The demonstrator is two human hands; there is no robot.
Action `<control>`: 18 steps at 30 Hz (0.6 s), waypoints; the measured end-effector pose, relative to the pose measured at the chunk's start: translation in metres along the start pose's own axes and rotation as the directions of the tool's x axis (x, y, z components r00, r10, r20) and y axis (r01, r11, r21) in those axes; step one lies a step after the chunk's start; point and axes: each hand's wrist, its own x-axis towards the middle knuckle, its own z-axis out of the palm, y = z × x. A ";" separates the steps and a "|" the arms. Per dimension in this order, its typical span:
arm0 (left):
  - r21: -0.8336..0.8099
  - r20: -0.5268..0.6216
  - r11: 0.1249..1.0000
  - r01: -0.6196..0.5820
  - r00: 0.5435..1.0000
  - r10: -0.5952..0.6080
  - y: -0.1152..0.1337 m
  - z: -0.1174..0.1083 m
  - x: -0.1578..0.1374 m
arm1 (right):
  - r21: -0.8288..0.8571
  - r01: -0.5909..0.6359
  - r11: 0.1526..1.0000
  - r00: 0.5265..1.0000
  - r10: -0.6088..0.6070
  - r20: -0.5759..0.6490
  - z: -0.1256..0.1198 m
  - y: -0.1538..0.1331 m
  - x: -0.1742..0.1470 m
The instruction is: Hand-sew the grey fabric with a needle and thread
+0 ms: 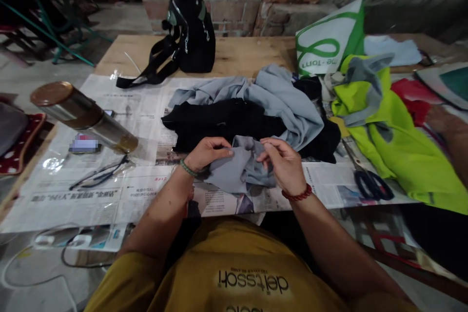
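Close to the table's front edge, a piece of grey fabric (234, 173) is held between my two hands. My left hand (208, 155) pinches its upper left part between thumb and fingers. On the other side, my right hand (283, 161) has its fingers closed on the fabric's upper right part. The lower part of the cloth hangs in loose folds over the newspaper. Just beyond lie a black garment (226, 119) and a larger light grey cloth (288, 102), heaped together.
Newspaper (146, 190) covers the table. Left are a steel flask (87, 117), a phone (85, 143) and glasses (100, 173). A black bag (197, 34) stands behind. Right are scissors (369, 183), a neon-yellow garment (398, 141) and a white-green bag (325, 41).
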 end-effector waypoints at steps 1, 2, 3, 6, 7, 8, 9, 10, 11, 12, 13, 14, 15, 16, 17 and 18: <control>0.004 -0.001 1.000 -0.003 1.000 0.003 0.000 0.000 0.000 | -0.045 0.068 0.997 0.997 -0.069 -0.018 -0.002 -0.003 -0.003; 0.008 -0.002 1.000 -0.004 1.000 0.004 0.000 0.000 -0.001 | -0.104 0.138 0.985 0.990 -0.141 -0.015 -0.004 -0.006 -0.007; 0.012 -0.002 1.000 -0.005 1.000 0.005 0.001 0.000 -0.001 | -0.165 0.205 0.965 0.978 -0.207 0.009 -0.005 -0.009 -0.011; 0.027 -0.016 1.000 -0.011 1.000 0.011 0.002 0.000 -0.003 | -0.282 0.345 0.896 0.937 -0.312 0.156 -0.001 -0.018 -0.026; 0.034 -0.023 0.999 -0.019 1.000 0.020 0.003 0.000 -0.003 | -0.298 0.360 0.884 0.928 -0.308 0.209 0.003 -0.019 -0.030; 0.044 -0.030 0.999 -0.032 0.999 0.033 0.004 0.000 -0.004 | -0.314 0.361 0.878 0.923 -0.288 0.256 0.007 -0.019 -0.034; 0.055 -0.037 0.997 -0.049 0.998 0.051 0.004 0.000 -0.004 | -0.333 0.349 0.876 0.922 -0.257 0.290 0.011 -0.019 -0.036; 0.067 -0.042 0.995 -0.068 0.997 0.071 0.005 0.000 -0.004 | -0.357 0.332 0.873 0.923 -0.224 0.311 0.015 -0.017 -0.038; 0.079 -0.045 0.993 -0.085 0.995 0.089 0.005 0.000 -0.003 | -0.383 0.317 0.867 0.926 -0.195 0.325 0.018 -0.016 -0.039; 0.089 -0.045 0.991 -0.100 0.993 0.105 0.004 0.000 -0.003 | -0.408 0.306 0.860 0.928 -0.173 0.331 0.021 -0.013 -0.039; 0.097 -0.042 0.989 -0.113 0.992 0.117 0.004 0.000 -0.003 | -0.430 0.297 0.853 0.930 -0.157 0.332 0.023 -0.011 -0.038; 0.104 -0.037 0.987 -0.123 0.991 0.128 0.004 0.000 -0.002 | -0.446 0.292 0.846 0.932 -0.148 0.330 0.024 -0.009 -0.038; 0.111 -0.031 0.985 -0.132 0.990 0.136 0.004 0.000 -0.002 | -0.459 0.287 0.841 0.934 -0.140 0.328 0.024 -0.008 -0.037; 0.119 -0.024 0.983 -0.138 0.990 0.142 0.003 0.000 -0.002 | -0.466 0.282 0.838 0.936 -0.134 0.325 0.025 -0.007 -0.036; 0.129 -0.018 0.981 -0.144 0.989 0.148 0.003 0.000 -0.002 | -0.471 0.275 0.838 0.939 -0.128 0.320 0.025 -0.006 -0.035; 0.140 -0.012 0.979 -0.151 0.988 0.154 0.003 0.000 -0.003 | -0.473 0.268 0.839 0.941 -0.122 0.315 0.026 -0.005 -0.034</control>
